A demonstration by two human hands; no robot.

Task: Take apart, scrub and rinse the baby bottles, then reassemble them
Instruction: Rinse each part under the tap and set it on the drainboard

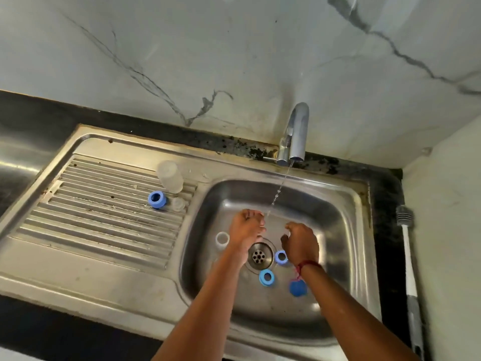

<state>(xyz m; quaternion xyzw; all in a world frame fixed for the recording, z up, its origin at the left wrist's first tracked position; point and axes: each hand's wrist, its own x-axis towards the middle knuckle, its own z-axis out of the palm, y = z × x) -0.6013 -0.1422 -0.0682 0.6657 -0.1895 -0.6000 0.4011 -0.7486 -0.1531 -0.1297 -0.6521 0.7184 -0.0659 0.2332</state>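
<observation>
Beneath the thin water stream, both hands are held in the sink; rinsing is judged in hand. Left hand: fingers bent, hold cannot be told. Right hand: loosely curled, nothing seen held. 1 blue ring, 1 lower ring and 1 blue cap lie beside the right wrist; the clear bottle body stands well left of the left hand. Next, a part must be lifted into the stream.

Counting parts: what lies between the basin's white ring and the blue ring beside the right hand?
Head view: the left hand and the drain, nothing else.
</observation>
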